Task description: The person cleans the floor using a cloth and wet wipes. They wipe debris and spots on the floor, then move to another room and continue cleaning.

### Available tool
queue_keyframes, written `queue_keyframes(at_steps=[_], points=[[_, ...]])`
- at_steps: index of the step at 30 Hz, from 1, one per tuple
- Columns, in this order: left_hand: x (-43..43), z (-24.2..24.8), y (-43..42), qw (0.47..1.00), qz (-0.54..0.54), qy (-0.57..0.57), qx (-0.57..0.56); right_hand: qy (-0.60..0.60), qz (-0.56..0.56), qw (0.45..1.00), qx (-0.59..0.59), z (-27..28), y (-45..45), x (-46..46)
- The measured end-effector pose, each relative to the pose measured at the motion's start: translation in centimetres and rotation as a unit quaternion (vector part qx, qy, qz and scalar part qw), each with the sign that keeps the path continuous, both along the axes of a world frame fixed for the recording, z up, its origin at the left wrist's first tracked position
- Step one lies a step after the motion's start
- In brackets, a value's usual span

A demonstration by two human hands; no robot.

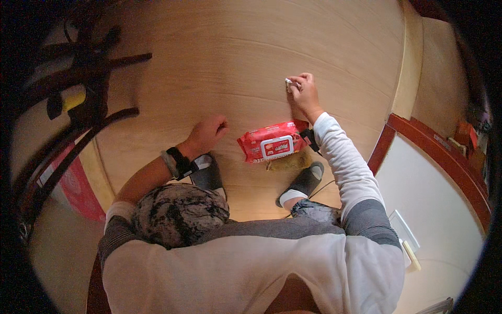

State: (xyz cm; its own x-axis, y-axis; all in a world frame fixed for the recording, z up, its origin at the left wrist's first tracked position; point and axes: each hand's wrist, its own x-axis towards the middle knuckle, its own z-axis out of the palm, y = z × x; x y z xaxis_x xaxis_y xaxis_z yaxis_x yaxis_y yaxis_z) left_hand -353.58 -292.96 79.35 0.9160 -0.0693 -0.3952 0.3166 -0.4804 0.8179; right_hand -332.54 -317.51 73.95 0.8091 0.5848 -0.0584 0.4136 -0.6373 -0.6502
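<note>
My right hand point(304, 94) reaches forward over the wood-grain floor point(188, 78). Its thumb and fingers pinch a small crumpled white wad point(289, 83), perhaps tissue or a wipe. My left hand point(206, 133) hangs to the left with its fingers curled in, and nothing shows inside it. Between my forearms is a red soft pack of wipes point(251, 145) with a white-framed lid and printed writing. A yellowish-brown item point(292, 163), too unclear to name, shows partly from under the pack. Both wrists wear dark straps.
At the left stands a dark wheeled chair base point(94, 78) with legs reaching inward. My slippered feet point(208, 172) flank the space below the pack. To the right, a white panel with red-brown trim point(431, 157) borders the floor. A thin cable point(322, 189) runs beside my right foot.
</note>
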Motion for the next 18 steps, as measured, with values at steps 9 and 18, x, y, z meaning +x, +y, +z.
queue_keyframes(at_steps=[9, 18], points=[[-0.2, -0.5, 0.8, 0.998, 0.008, 0.059, -0.013, -0.100, 0.206, 0.970, -0.081, 0.4, -0.5, 1.1], [-0.4, -0.3, 0.9, 0.999, 0.009, 0.045, -0.006, -0.026, 0.168, 0.978, -0.117, 2.9, 1.5, 0.8]])
